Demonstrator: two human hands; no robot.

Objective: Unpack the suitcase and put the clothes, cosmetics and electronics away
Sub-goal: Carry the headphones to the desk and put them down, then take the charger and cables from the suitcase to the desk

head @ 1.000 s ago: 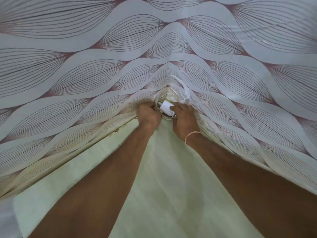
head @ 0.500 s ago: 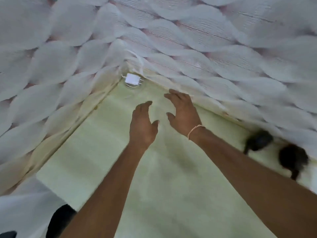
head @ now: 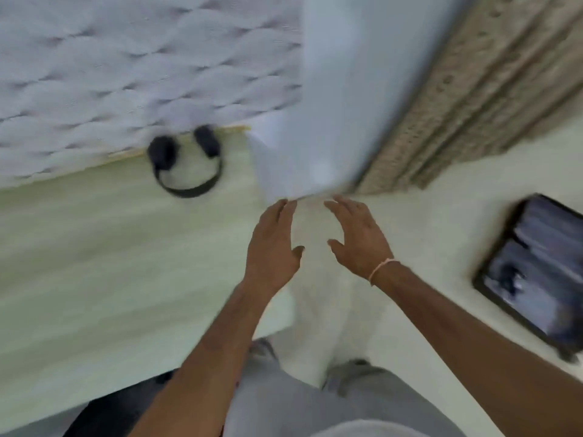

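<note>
Hovering with fingers spread, the left hand (head: 273, 247) and right hand (head: 356, 239) hold nothing. Black curved headphones (head: 186, 162) lie on the pale, smooth desk (head: 94, 247).

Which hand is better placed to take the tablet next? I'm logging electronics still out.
Probably the right hand: it hangs open, holding nothing, nearer the tablet at right; the left hand is farther.

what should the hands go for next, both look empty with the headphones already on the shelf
Probably swing right toward the dark suitcase: both the left hand and right hand are open and hold nothing, and the headphones already lie on the pale surface.
</note>
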